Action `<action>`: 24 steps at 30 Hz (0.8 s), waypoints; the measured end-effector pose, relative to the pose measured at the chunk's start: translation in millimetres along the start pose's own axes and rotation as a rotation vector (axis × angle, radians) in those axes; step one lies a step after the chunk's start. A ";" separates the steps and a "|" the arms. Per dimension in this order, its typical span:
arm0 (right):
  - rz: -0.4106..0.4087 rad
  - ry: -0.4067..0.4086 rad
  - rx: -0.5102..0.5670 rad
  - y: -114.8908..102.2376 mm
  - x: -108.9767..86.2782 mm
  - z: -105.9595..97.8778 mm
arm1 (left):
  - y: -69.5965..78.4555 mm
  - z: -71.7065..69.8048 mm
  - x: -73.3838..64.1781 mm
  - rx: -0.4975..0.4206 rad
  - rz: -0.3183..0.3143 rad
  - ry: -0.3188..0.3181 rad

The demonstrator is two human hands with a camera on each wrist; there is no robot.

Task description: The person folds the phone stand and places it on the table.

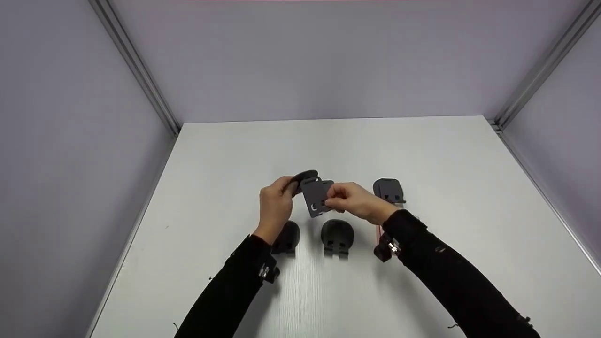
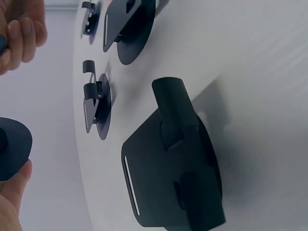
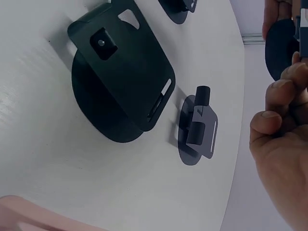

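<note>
Both hands hold one dark grey phone stand [image 1: 313, 199] up over the white table. My left hand [image 1: 276, 204] grips its round base [image 2: 15, 149] at the edge. With thumb and curled fingers, my right hand [image 1: 354, 201] pinches the right side of its flat slotted plate, which stands out at an angle from the base. In the right wrist view the fingers of the right hand [image 3: 284, 149] sit close to the base. Below the hands, a similar stand [image 1: 337, 234] lies on the table, and another stand [image 1: 287, 237] is partly hidden by the left wrist.
A further stand [image 1: 389, 190] lies on the table [image 1: 225, 159] beyond the right forearm. Something pink [image 3: 38, 216] lies below the right wrist, mostly covered in the head view. Light walls [image 1: 300, 61] enclose the table at the back and sides.
</note>
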State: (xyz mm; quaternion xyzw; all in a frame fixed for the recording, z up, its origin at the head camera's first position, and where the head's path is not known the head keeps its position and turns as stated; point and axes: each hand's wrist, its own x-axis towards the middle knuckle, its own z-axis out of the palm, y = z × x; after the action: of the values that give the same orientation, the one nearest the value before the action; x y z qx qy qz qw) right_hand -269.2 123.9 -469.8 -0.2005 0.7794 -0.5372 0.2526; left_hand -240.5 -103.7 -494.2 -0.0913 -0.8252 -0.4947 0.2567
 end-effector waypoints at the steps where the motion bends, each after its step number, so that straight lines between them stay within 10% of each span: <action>1: -0.007 0.008 -0.007 0.6 0.5 0.8 | 1.2 -0.1 0.0 -0.019 -0.018 -0.007; 24: -0.132 0.181 -0.256 11.4 8.2 17.3 | 10.9 0.0 -3.7 -0.396 -0.313 -0.147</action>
State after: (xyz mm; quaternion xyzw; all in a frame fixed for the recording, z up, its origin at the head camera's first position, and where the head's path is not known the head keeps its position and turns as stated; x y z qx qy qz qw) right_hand -265.6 110.3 -487.0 -0.2326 0.8462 -0.4647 0.1178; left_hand -232.9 -97.9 -487.7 -0.0468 -0.7329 -0.6723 0.0934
